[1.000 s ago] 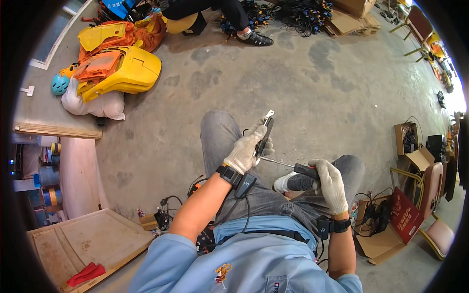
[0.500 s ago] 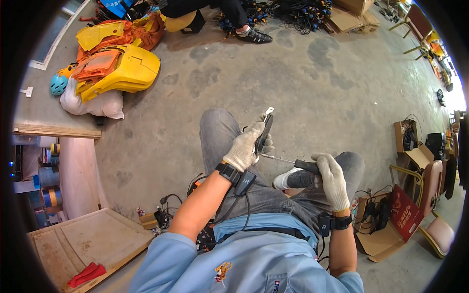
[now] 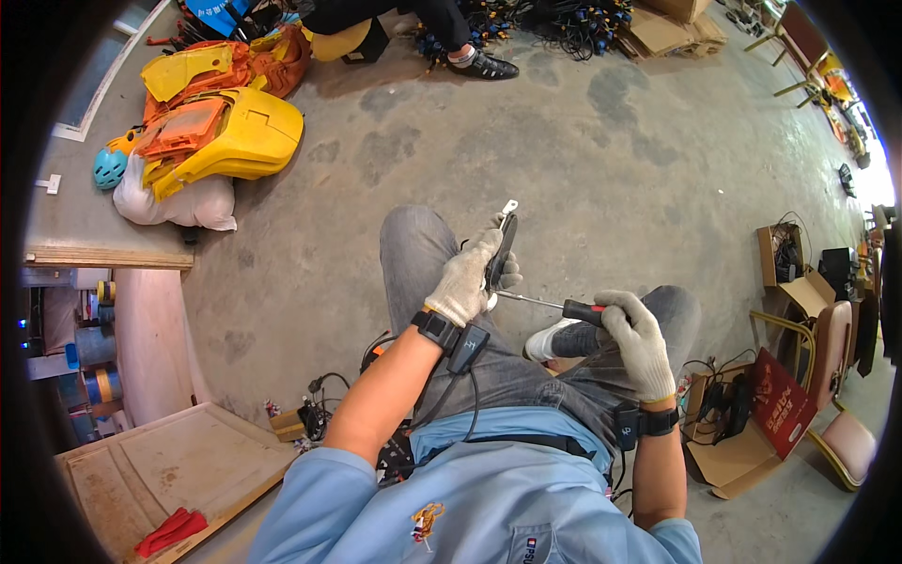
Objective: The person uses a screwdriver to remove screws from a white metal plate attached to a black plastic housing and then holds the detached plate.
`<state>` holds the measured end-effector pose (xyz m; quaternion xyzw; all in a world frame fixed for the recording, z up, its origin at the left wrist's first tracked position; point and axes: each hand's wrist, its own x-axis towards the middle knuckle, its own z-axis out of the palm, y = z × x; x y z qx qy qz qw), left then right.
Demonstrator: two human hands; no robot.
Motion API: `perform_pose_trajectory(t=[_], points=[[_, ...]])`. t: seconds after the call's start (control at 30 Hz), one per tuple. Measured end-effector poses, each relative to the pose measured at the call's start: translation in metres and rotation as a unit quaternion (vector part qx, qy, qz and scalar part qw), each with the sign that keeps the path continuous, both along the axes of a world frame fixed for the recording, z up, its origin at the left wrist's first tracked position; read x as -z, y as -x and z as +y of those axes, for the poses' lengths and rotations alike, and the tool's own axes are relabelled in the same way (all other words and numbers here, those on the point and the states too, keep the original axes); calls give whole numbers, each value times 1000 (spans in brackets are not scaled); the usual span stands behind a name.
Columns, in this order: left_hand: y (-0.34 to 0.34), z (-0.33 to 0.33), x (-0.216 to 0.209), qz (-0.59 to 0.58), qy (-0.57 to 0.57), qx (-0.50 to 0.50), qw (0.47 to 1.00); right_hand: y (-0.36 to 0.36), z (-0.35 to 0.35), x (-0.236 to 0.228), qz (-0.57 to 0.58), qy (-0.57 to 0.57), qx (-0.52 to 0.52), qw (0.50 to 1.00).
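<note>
My left hand (image 3: 467, 282), in a pale knit glove, is closed around a slim black part (image 3: 505, 246) with a light metal tab at its upper end. My right hand (image 3: 639, 343), gloved too, grips the black and red handle of a screwdriver (image 3: 584, 313). The metal shaft points left, and its tip meets the lower end of the black part, just by the left fingers. Exactly where the tip sits is hidden by the glove. Both hands are above my lap, between my grey-trousered knees.
Yellow and orange plastic shells (image 3: 246, 132) lie on a white sack (image 3: 178, 202) at the far left. A person's shoe (image 3: 484, 66) rests at the far side. A wooden board (image 3: 178, 470) bears a red cloth (image 3: 171, 532). Right: an open carton (image 3: 728, 470) with cables, and chairs (image 3: 846, 449).
The fingers of my right hand have closed further around the screwdriver handle, and its red part now shows. The left hand and black part stay nearly where they were.
</note>
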<state>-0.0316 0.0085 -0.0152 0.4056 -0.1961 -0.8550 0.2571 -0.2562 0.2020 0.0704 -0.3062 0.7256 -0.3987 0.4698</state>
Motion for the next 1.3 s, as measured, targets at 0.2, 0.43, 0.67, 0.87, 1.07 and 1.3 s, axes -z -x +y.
perform_pose_trajectory(t=[0.2, 0.43, 0.67, 0.87, 1.07, 1.3], points=[[1, 1, 1, 6, -1, -4, 1000, -3, 4, -2, 54, 29, 25, 998], [0, 1, 0, 15, -3, 0, 1000, 8, 0, 10, -56, -42, 5, 998], [1, 3, -1, -13, 11, 5, 1000, -2, 1, 5, -3, 58, 38, 998], [1, 2, 0, -13, 7, 2, 1000, 10, -3, -10, -156, -65, 47, 984], [1, 3, 2, 8, -1, -3, 1000, 4, 2, 11, -61, 45, 47, 996], [3, 3, 1, -14, -5, 5, 1000, 11, -2, 5, 26, 0, 5, 1000]])
